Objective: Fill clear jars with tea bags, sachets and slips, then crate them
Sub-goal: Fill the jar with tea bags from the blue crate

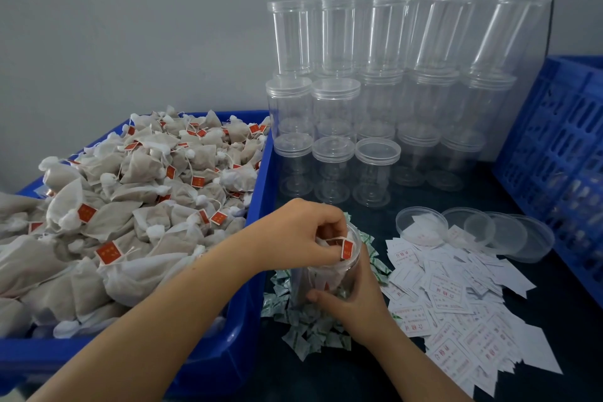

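Your left hand (303,232) sits over the mouth of the clear jar (326,274), fingers curled and pinching a tea bag (329,243) by its white top, with the red tag (347,249) dangling against the rim. Your right hand (354,295) wraps the lower part of the same jar, thumb across its front, holding it upright on the dark table (359,375). A few bags already lie inside.

Directly to your left, the blue bin (257,271) is heaped with tea bags (130,199), and its wall stands just beside the jar. Under and around the jar's base lies a scatter of green-and-white sachets (303,326). To the right, white printed slips (456,297) spread in a loose pile across the table, with several clear lids (502,233) lying at the pile's far edge, one of them resting over some slips.

Behind the jar, stacked empty jars (372,91) stand in rows against the grey wall (130,26), the nearest row close beyond your left hand. A blue crate (554,147) rises at the far right, its side tilted toward the table.
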